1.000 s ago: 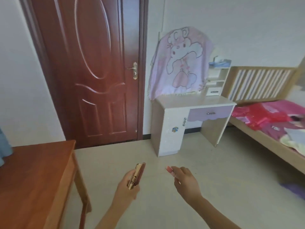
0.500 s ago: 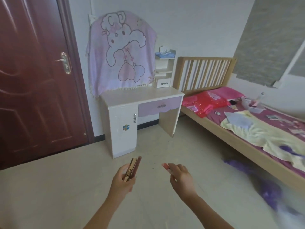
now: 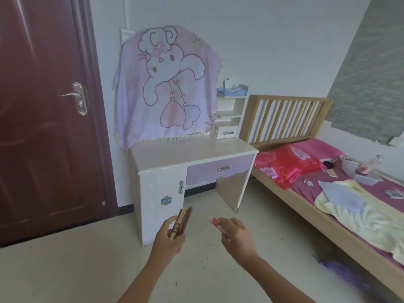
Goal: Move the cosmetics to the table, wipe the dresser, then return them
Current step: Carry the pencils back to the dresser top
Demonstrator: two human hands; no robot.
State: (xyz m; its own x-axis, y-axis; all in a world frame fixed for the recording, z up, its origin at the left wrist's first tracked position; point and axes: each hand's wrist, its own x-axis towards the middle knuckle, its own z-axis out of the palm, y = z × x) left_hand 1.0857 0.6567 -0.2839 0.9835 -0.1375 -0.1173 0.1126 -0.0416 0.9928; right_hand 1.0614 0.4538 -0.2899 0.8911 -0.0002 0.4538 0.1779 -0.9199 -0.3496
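Closer now to the dresser (image 3: 192, 154), you are carrying two tubes (image 3: 181, 221) clenched in your left hand (image 3: 169, 237) and a pink tube (image 3: 216, 223) pinched in your right hand (image 3: 238, 239); be laying them well back on its bare top.

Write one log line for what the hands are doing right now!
left hand: holds two cosmetic tubes | right hand: holds pink tube | dresser: top bare, ahead | stage: returning cosmetics

Stood at frame centre: dresser (image 3: 192, 154) against the back wall, door (image 3: 43, 110) at left, bed (image 3: 328, 193) at right. Held low before the dresser: two tubes (image 3: 181, 221) in left hand (image 3: 168, 237), another tube (image 3: 216, 223) in right hand (image 3: 238, 239).
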